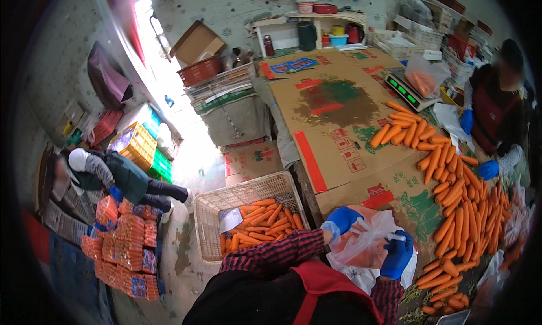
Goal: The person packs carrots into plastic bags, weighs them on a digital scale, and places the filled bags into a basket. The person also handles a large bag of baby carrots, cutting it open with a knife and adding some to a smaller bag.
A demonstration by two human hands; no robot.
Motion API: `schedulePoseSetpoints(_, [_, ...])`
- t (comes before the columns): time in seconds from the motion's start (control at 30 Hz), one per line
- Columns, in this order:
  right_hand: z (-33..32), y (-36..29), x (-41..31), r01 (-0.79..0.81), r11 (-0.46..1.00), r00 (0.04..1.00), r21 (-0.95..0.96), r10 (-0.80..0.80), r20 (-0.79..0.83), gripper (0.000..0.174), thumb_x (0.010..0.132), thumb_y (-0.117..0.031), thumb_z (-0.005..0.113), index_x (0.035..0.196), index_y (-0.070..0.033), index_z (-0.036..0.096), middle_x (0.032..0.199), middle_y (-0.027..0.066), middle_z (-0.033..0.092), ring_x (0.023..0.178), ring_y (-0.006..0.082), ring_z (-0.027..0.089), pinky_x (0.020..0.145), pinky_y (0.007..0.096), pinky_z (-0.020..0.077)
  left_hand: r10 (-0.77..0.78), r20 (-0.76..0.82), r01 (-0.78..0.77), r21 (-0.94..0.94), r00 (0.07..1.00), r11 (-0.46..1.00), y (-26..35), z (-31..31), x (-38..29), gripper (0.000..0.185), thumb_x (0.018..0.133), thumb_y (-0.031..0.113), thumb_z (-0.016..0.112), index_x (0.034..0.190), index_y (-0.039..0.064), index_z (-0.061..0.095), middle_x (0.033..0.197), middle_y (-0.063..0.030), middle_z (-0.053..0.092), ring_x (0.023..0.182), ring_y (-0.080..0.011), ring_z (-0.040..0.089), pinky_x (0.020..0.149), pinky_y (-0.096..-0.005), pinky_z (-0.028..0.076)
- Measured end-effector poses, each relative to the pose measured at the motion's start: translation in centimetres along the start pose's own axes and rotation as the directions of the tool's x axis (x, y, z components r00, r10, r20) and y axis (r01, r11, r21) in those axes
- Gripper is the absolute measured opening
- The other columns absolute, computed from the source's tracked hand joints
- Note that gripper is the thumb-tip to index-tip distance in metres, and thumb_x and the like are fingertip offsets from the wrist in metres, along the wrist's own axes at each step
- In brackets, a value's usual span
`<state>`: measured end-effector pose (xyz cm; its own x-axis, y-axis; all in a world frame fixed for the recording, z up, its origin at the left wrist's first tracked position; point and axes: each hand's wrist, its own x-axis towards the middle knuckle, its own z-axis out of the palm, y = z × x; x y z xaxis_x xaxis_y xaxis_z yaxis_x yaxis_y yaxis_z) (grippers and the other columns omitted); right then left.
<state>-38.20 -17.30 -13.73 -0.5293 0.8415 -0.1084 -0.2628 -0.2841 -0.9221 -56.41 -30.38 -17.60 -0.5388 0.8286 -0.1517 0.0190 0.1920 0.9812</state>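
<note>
A clear plastic bag of carrots (pixel 360 244) lies before me at the near edge of the cardboard-covered table (pixel 355 189). My left hand (pixel 345 219), in a blue glove, grips the bag's gathered top on its left side. My right hand (pixel 397 255), gloved alike, pinches a twisted end of the plastic at the right. White plastic shows beneath the bag. Loose carrots (pixel 457 198) are heaped to the right of my hands. A plastic crate (pixel 250 185) with more carrots and a white paper stands to the left.
A co-worker (pixel 495 109) in blue gloves stands at the right, beside a digital scale (pixel 408 92) bearing a bag of carrots. Another person (pixel 123 177) bends over stacked bagged carrots (pixel 127 249) at the left. White shelving (pixel 283 39) stands at the table's far end.
</note>
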Motion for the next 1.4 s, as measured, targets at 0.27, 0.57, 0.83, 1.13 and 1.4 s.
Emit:
schedulePoseSetpoints(0.27, [-0.8,2.5,0.8,-0.251,0.939,0.843,0.234,0.093,0.53,0.013,0.084,-0.015,0.058,0.095,-0.008,0.061,0.083,0.0073,0.063,0.08,0.0206,0.062,0.056,0.0317,0.0486,-0.099,-0.445,0.099,-0.023,0.89,0.995,-7.8,-1.2,10.1,0.022,0.079,0.025,0.061,0.072,0.004,0.065,0.066,-0.0194,0.061,0.053,-0.0254,0.057,0.048,-0.0389,0.041])
schedulePoseSetpoints(0.57, [-3.0,0.7,-3.4,0.873,0.207,0.453,-0.441,-0.01,0.892,0.018,0.069,-0.002,0.058,0.081,-0.014,0.063,0.071,0.0099,0.056,0.067,0.0291,0.058,0.055,0.0402,0.0444,-0.056,-0.334,0.228,0.5,0.941,0.835,-1.6,-2.7,7.1,0.025,0.075,0.032,0.062,0.081,0.008,0.068,0.081,-0.018,0.066,0.071,-0.0329,0.064,0.062,-0.0432,0.049])
schedulePoseSetpoints(0.83, [-3.1,1.9,-4.4,0.149,0.823,0.681,-0.548,0.316,0.661,0.006,0.077,-0.006,0.059,0.081,-0.003,0.062,0.074,0.0094,0.06,0.062,0.0219,0.059,0.057,0.0327,0.0488,-0.065,-0.404,0.145,0.171,0.912,0.975,-6.1,-3.1,8.3,0.027,0.083,0.028,0.056,0.079,0.004,0.068,0.068,-0.0113,0.064,0.053,-0.0197,0.059,0.045,-0.0322,0.044])
schedulePoseSetpoints(1.13, [2.0,-0.3,-0.1,0.35,0.909,0.832,-0.227,-0.19,0.522,0.059,0.086,-0.006,0.054,0.141,-0.004,0.033,0.131,0.0116,0.047,0.119,0.0227,0.047,0.1,0.0366,0.0361,0.323,0.307,-0.021,-0.695,0.895,0.719,4.8,2.8,0.9,0.063,0.084,-0.001,0.05,0.143,0.006,0.027,0.097,-0.007,0.055,0.084,-0.0143,0.056,0.061,-0.0257,0.047])
schedulePoseSetpoints(1.4, [4.6,-0.7,-1.4,0.407,0.888,0.845,-0.215,-0.277,0.457,0.054,0.086,-0.001,0.051,0.138,-0.002,0.037,0.125,0.0065,0.05,0.118,0.0208,0.047,0.095,0.033,0.0428,0.107,0.585,0.078,-0.281,0.804,0.957,10.8,0.6,-2.5,0.08,0.075,0.007,0.066,0.144,0.011,0.024,0.131,-0.0112,0.046,0.107,-0.0236,0.053,0.08,-0.0325,0.05])
